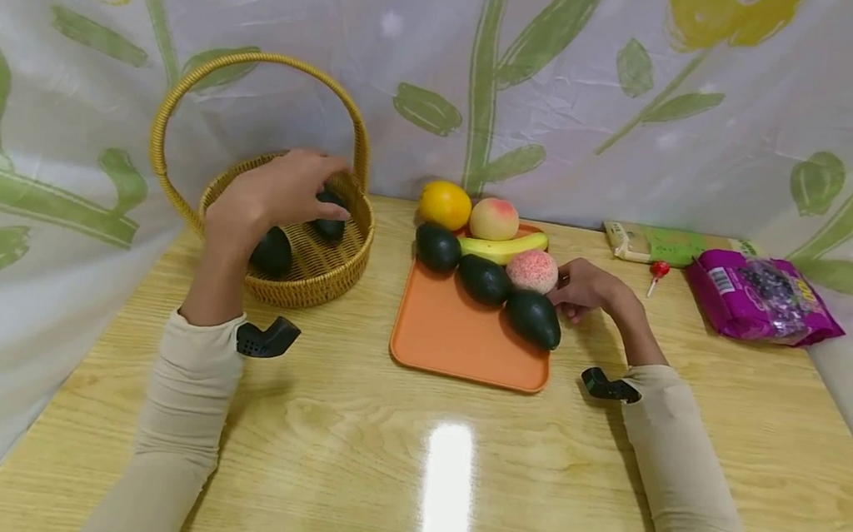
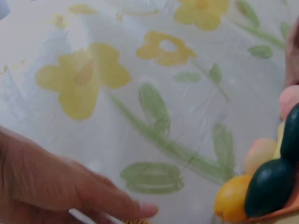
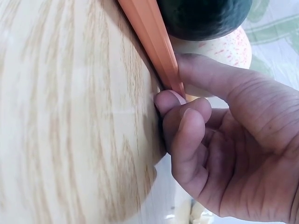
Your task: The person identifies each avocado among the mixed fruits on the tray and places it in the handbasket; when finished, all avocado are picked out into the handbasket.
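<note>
At the left of the frame, a person's left hand (image 1: pixel 278 192) hovers over a wicker basket (image 1: pixel 312 290) containing two dark avocados (image 1: pixel 272 254), thumb and fingers apart and gripping nothing, a spread that would suit such rounded fruit. Near the centre lies an orange tray (image 1: pixel 464 357), its upper part crowded with three other avocados (image 1: pixel 484 281), a banana (image 1: pixel 499 247), two peaches (image 1: pixel 495 219) and a yellow-orange fruit (image 1: pixel 445 206). Right of centre, the right hand (image 1: pixel 592 286) pinches the tray's edge between thumb and curled fingers, probably to steady it under a load that could roll.
</note>
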The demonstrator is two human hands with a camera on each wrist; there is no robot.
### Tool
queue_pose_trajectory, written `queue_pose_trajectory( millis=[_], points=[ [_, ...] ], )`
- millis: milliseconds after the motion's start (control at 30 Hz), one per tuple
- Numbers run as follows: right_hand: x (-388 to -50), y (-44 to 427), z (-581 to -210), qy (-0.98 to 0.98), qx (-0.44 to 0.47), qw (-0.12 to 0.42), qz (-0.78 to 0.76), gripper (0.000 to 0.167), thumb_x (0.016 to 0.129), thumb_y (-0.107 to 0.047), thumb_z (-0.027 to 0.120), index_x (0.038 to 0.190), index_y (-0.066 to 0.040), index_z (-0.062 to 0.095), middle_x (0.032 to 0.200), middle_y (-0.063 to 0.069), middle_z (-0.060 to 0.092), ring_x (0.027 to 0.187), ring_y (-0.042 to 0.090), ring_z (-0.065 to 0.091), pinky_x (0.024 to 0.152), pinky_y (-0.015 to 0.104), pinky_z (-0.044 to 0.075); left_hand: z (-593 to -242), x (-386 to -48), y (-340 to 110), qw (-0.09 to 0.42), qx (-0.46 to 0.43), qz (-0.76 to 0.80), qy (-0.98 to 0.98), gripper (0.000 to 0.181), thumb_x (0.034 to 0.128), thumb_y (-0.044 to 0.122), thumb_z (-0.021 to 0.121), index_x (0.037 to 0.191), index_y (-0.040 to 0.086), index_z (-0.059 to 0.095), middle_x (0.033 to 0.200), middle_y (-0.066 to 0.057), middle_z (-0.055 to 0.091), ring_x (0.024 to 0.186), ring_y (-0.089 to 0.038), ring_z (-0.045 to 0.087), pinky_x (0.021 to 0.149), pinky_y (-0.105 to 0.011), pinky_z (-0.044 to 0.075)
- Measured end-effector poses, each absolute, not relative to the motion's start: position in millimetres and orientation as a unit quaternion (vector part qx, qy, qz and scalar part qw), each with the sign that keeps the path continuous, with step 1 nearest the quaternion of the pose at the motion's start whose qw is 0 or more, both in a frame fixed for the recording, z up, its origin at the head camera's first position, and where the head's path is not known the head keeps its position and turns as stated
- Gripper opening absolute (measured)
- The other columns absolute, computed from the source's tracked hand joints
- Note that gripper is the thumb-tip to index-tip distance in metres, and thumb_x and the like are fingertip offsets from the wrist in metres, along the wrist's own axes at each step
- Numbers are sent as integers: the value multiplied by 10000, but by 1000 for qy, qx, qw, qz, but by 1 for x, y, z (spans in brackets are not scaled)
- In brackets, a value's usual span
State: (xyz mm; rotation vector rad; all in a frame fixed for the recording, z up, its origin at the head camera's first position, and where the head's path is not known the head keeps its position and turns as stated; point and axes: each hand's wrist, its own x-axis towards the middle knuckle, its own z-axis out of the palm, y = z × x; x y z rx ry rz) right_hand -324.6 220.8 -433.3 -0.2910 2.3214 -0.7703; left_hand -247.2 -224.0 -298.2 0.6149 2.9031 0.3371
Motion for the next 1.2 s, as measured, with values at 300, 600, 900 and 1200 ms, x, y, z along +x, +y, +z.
queue_pose_trajectory(
  millis=[300,600,900,1200],
  points=[
    [-323,220,-430,893,-113,327,-286,335,1003,-161,659,1222,76,570,737,13,635,573,89,612,582,256,598,-315,-251,-185,16,245,150,958,512,1019,266,700,1461,58,546,1327,-198,631,1115,-343,685,990,-496,555],
    [-324,220,-432,891,-111,330,-293,298,1000,-161,659,1189,57,584,730,4,629,571,88,606,573,257,595,-339,-264,-152,-18,268,162,949,577,1022,346,688,1512,94,518,1398,-184,588,1095,-328,670,957,-454,581],
    [-324,224,-433,893,-115,323,-290,293,1002,-161,659,1171,65,583,736,9,643,574,87,615,577,258,596,-366,-276,-125,17,291,133,947,560,1023,353,682,1471,48,540,1420,-198,597,1170,-340,651,1051,-459,547],
    [-323,220,-434,892,-120,322,-294,279,1002,-148,656,1160,69,579,726,10,634,567,88,610,571,260,598,-384,-280,-118,64,290,116,948,585,1024,345,686,1506,65,507,1521,-198,492,1336,-361,568,1168,-481,462]
  ],
)
